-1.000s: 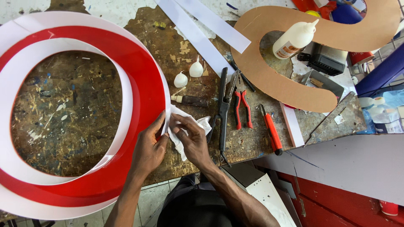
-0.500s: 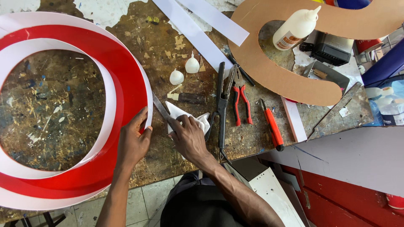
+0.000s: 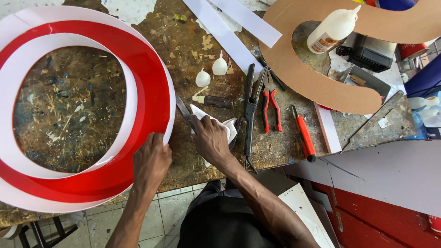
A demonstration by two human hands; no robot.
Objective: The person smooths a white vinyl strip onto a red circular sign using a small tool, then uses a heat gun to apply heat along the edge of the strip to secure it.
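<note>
Left hand [image 3: 151, 161] flat on red ring [image 3: 151, 92] at its lower right edge, fingers spread loose, grasping nothing. Right hand [image 3: 210, 140] just right of ring, fingers clenched on white cloth [image 3: 228, 126] and thin metal blade [image 3: 184, 111]; blade tip touches ring's white outer rim. Ring lies flat on bench [image 3: 193, 41]. Red pliers [image 3: 270, 108], orange knife [image 3: 304, 137] farther right of ring.
</note>
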